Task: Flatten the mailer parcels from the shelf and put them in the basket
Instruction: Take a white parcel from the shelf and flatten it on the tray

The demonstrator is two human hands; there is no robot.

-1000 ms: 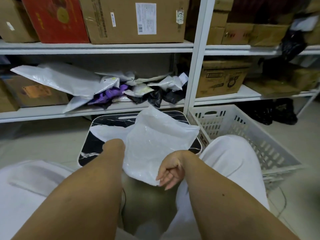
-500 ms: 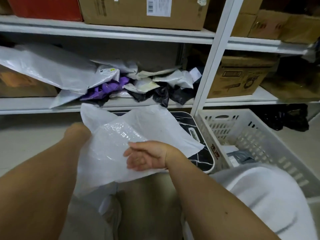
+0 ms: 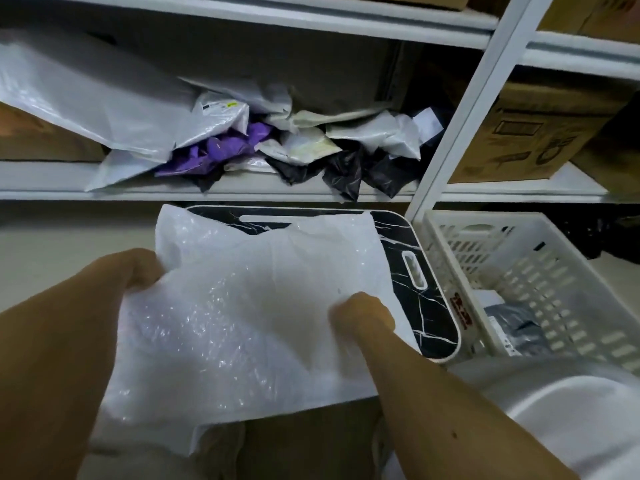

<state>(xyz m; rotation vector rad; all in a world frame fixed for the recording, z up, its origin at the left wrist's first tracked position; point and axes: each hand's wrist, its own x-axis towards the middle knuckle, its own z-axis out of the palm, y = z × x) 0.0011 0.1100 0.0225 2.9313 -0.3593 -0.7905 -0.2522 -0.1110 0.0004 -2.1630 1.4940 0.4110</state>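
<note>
From the head camera, a white bubble mailer was held up in front of the person, spread between both hands and hanging over a small black marble-patterned table. The left hand gripped the mailer's left edge, its fingers curled round the plastic. The right hand held the mailer's right side, with the fingers curled into the sheet and the knuckles facing the camera. The mailer looked wrinkled and partly see-through, with bubble texture showing in its lower half. Its bottom corner drooped toward the person's lap.

Behind the table stood a white metal shelf. On it lay a heap of crumpled mailer parcels, white, purple and black, with a large white bag leaning on the left side. A cardboard box sat on the shelf's right-hand bay, past the upright post.

A white slotted basket stood on the floor just beside the table's right edge. Inside it lay a dark flattened parcel, partly hidden by the basket's wall. The person's white-clad knee filled the lower right corner.
</note>
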